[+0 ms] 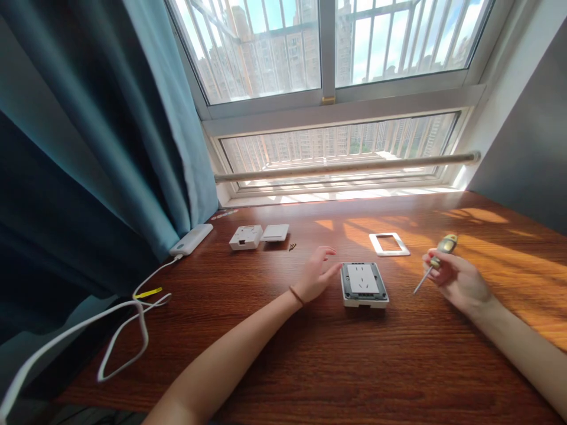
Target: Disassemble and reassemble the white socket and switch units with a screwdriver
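A wall socket (362,280) sits on a white mounting box in front of me, its grey inner frame uncovered. Beside its left edge is my left hand (318,274), fingers apart and holding nothing; whether the thumb touches the socket I cannot tell. My right hand (458,280) is closed around a screwdriver (446,245), whose shaft points down and left, to the right of the socket. Behind the socket lies a white cover frame (390,244). Several small screws (292,247) rest on the table beyond my left hand.
Farther back left are a white box (245,237) and a white plate (275,232). A power strip (191,239) lies by the blue curtain (177,130), its white cable (145,336) looping over the table's left edge. The window (328,136) borders the wooden table (274,378) at the back.
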Available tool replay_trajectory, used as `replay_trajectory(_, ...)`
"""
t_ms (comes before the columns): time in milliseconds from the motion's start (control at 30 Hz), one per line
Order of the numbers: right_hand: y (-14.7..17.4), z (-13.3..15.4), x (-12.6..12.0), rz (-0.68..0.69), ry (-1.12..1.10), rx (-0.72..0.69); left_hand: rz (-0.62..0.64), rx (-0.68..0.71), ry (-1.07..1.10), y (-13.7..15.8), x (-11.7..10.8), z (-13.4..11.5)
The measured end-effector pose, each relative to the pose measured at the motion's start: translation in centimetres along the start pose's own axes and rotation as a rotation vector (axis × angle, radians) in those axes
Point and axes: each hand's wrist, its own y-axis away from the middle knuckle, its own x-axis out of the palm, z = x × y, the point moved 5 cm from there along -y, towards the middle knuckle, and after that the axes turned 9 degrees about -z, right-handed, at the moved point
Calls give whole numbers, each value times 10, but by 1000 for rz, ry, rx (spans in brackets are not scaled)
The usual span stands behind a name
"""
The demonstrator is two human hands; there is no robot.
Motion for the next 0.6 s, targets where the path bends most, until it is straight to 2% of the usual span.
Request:
replay_trajectory(100, -1, -3, -2, -18, -51, 44, -178, -220, -277, -16, -31, 33)
replay_trajectory(200, 0, -8, 0, -9, -46, 82, -238, -358, -418, -28, -62, 70)
replay_trajectory(267, 0, -12, 0, 4, -31, 91, -229, -436, -482, -32, -76, 93)
replay_trajectory(400, -1, -15, -2, 3, -1, 92, -176, -517, -533, -32, -85, 120)
replay_trajectory(600, 1, -7, -1, -39, -6, 90, -142, -558, -559, -30, -81, 124)
